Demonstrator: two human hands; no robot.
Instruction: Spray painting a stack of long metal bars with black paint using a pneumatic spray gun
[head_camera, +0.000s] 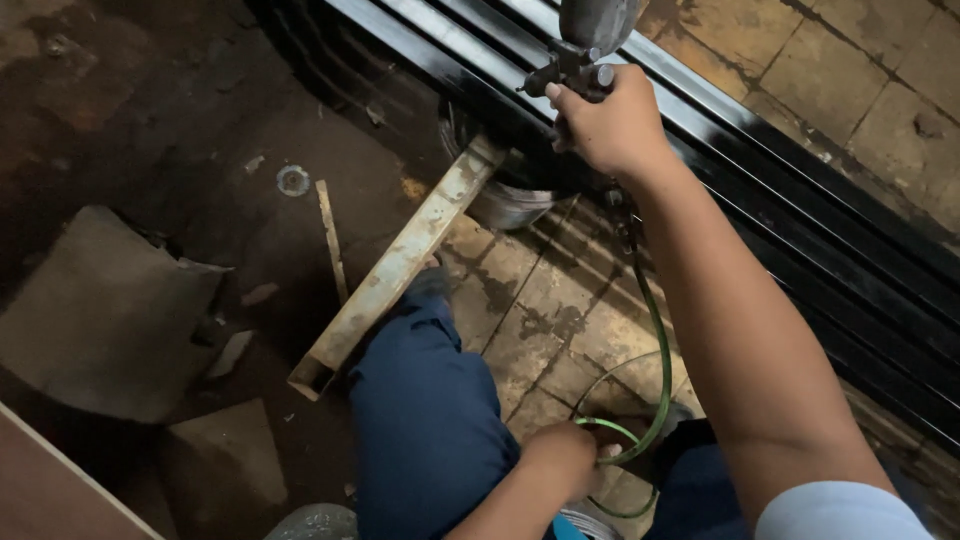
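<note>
While gripped: spray gun (580, 60) over black bars (760, 170).

The spray gun (580, 60) looks like metal, its cup a dull, mottled grey and its body darker with a slight sheen. The hose (655, 360) running from it is smooth green plastic or rubber, faintly glossy. The long bars (800, 190) beyond carry a wet-looking, glossy black coat over what appears to be metal, with bright streaks of reflection. The plank (400, 265) is rough wood, pale and smeared. The floor (560, 320) is matt stone or concrete tile, worn, stained and blotched dark. The trousers (425, 420) are matt blue cloth. The sheets (100, 320) at the left look like dull, torn brown cardboard.
</note>
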